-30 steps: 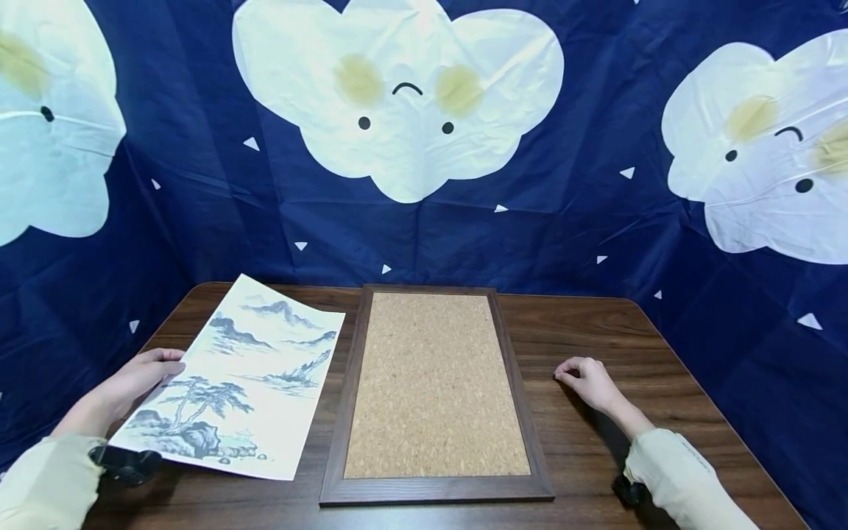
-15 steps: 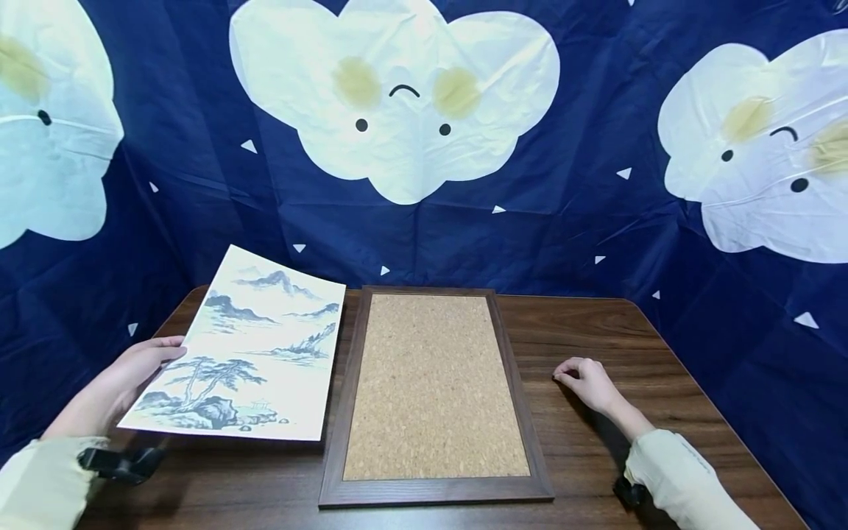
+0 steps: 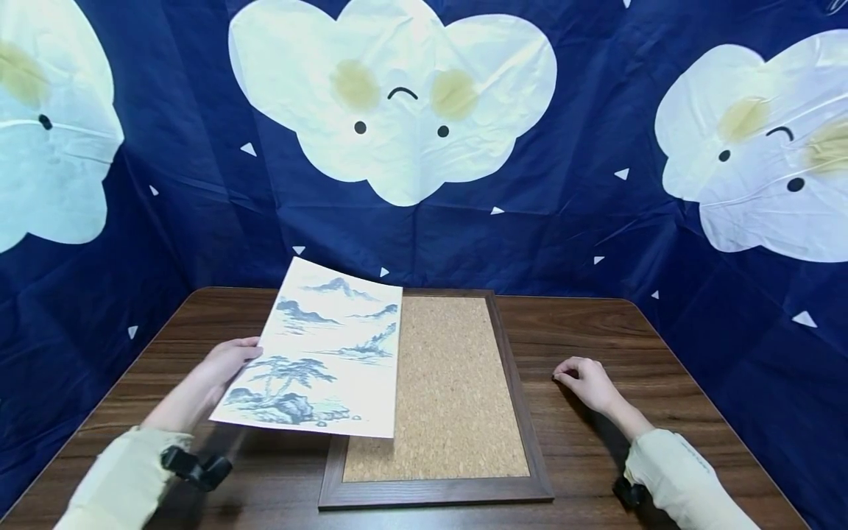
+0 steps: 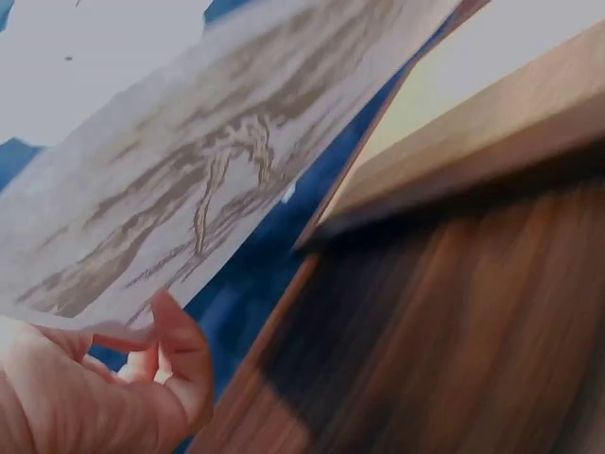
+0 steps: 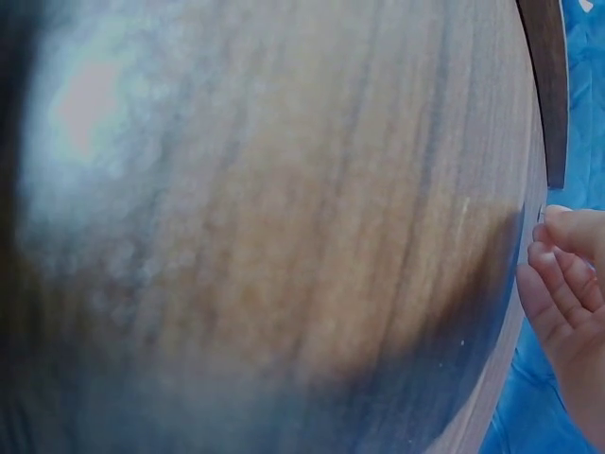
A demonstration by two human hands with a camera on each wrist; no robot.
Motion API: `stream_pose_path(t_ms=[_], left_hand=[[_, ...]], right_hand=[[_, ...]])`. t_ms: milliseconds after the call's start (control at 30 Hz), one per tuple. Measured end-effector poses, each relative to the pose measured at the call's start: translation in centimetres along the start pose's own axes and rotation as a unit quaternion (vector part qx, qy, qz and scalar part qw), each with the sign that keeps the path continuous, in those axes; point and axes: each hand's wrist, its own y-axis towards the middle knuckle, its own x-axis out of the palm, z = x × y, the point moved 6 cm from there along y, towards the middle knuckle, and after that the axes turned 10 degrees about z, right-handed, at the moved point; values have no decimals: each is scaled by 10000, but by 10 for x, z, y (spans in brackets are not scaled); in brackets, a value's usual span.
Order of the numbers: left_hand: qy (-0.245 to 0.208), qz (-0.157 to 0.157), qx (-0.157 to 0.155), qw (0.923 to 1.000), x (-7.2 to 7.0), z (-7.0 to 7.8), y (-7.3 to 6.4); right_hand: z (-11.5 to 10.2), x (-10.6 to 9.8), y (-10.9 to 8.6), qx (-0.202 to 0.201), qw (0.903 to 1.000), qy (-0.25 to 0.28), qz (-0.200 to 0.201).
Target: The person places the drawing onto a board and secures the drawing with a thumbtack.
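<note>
My left hand (image 3: 221,368) pinches the left edge of a paper sheet (image 3: 324,353) printed with an ink landscape of mountains, pines and rocks. Tilted, the sheet hangs over the left part of a corkboard (image 3: 457,383) in a dark wooden frame and hides that side of it. In the left wrist view the thumb and fingers (image 4: 175,364) grip the sheet's edge, and the print (image 4: 227,151) is blurred. To the right of the corkboard, my right hand (image 3: 589,383) rests on the table with its fingers loosely curled. I see nothing clearly held in it.
The brown wood-grain table (image 3: 556,456) carries the corkboard at its middle. Behind and on both sides hangs a dark blue cloth (image 3: 576,221) with white cloud faces. Each wrist wears a black camera band (image 3: 195,469).
My left hand first raised the sheet from the left side, then carried it rightward until it overlapped the corkboard. The right hand stayed where it was.
</note>
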Motion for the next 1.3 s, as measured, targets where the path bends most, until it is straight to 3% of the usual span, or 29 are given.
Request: stream_pose_path(t_ms=[200, 433, 567, 867, 1100, 1300], left_hand=[[-423, 196, 174, 9988, 55, -3, -3], [-109, 877, 480, 9949, 113, -9, -14], [-22, 1027, 573, 9931, 135, -15, -17], [512, 1099, 1023, 9873, 153, -25, -22], [716, 1405, 1395, 9776, 158, -25, -28], [839, 1728, 1461, 9705, 162, -26, -27]], right_hand=[[1, 1, -1, 33, 10000, 3, -24], [0, 2, 0, 26, 10000, -2, -45], [-1, 2, 1, 8, 10000, -12, -72], [-3, 1, 2, -198, 9998, -8, 36], [-10, 2, 2, -194, 9997, 160, 13], [-23, 7, 4, -292, 9990, 329, -104]])
